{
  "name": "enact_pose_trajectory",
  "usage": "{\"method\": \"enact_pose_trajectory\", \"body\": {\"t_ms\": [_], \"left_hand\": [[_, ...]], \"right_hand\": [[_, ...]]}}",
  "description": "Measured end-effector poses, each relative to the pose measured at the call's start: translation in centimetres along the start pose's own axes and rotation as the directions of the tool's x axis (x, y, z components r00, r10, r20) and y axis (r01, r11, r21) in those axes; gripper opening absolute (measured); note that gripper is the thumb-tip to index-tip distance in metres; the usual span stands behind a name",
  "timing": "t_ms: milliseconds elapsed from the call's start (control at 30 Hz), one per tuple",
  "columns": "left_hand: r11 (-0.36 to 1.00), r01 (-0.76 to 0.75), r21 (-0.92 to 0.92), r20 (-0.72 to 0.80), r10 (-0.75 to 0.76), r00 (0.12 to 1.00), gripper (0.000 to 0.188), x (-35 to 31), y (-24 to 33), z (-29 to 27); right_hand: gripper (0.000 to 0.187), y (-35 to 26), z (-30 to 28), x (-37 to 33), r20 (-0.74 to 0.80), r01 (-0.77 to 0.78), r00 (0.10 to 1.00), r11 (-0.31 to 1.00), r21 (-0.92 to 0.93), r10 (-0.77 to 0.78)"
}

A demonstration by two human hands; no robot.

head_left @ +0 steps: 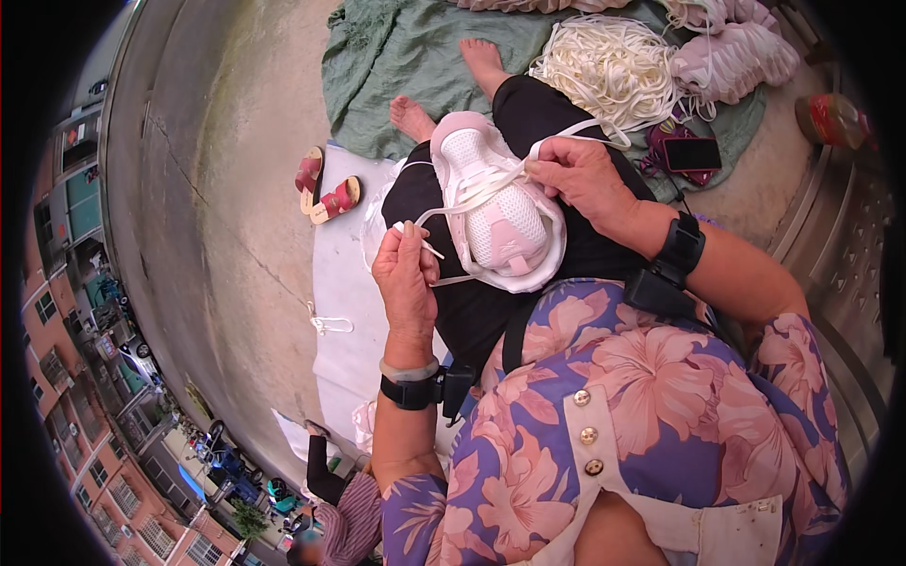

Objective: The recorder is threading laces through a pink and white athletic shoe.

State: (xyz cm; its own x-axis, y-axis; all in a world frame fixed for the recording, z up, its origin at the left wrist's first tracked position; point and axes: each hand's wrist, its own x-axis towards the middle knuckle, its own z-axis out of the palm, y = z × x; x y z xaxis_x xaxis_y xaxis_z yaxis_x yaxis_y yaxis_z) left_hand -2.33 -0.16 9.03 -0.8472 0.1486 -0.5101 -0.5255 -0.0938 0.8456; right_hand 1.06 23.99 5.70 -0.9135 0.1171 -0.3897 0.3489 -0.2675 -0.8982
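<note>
A pink and white sneaker (pixel 500 212) rests on my lap, its toe pointing toward me. White shoelace (pixel 478 193) crosses over its upper. On the left, my left hand (pixel 406 269) pinches one end of the lace between thumb and fingers, with a short tip sticking out. Above the shoe's right side, my right hand (pixel 585 184) grips the other stretch of lace, and a loose length trails beyond it toward the upper right. Between the two hands the lace spans the shoe.
A heap of white laces (pixel 609 71) lies on a green cloth (pixel 377 66), beside several pink shoe uppers (pixel 736 61). A phone (pixel 692 154) is at the right, near a jar (pixel 830 121). Red sandals (pixel 337 200) stand on the left by a white sheet (pixel 344 274). Another person (pixel 349 519) sits lower left.
</note>
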Motion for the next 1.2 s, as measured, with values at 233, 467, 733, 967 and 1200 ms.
{"method": "enact_pose_trajectory", "body": {"t_ms": [233,467,733,967,1200], "left_hand": [[0.999,-0.001,-0.040,0.000,0.001,1.000,0.009,0.0,-0.3,1.2],[0.999,-0.027,-0.028,-0.001,0.027,1.000,0.008,0.1,-0.8,1.5],[0.998,-0.068,-0.002,-0.005,0.068,0.998,0.008,0.2,-1.4,1.4],[0.997,-0.079,-0.006,0.024,0.080,0.997,0.006,0.4,-1.7,1.2],[0.997,-0.081,-0.004,0.027,0.081,0.996,0.006,0.3,-1.7,1.3]], "right_hand": [[0.014,0.7,-0.3,-0.3,-0.002,0.141,0.990,0.984,-0.111,-0.142],[0.016,1.4,0.0,-0.1,-0.034,0.158,0.987,0.986,-0.048,-0.160],[0.015,0.7,0.1,-0.6,-0.052,0.115,0.992,0.991,-0.065,-0.119],[0.014,1.0,0.1,-0.6,-0.072,0.107,0.991,0.994,-0.028,-0.109],[0.013,1.8,0.1,-0.1,-0.046,0.197,0.979,0.978,-0.075,-0.200]]}}
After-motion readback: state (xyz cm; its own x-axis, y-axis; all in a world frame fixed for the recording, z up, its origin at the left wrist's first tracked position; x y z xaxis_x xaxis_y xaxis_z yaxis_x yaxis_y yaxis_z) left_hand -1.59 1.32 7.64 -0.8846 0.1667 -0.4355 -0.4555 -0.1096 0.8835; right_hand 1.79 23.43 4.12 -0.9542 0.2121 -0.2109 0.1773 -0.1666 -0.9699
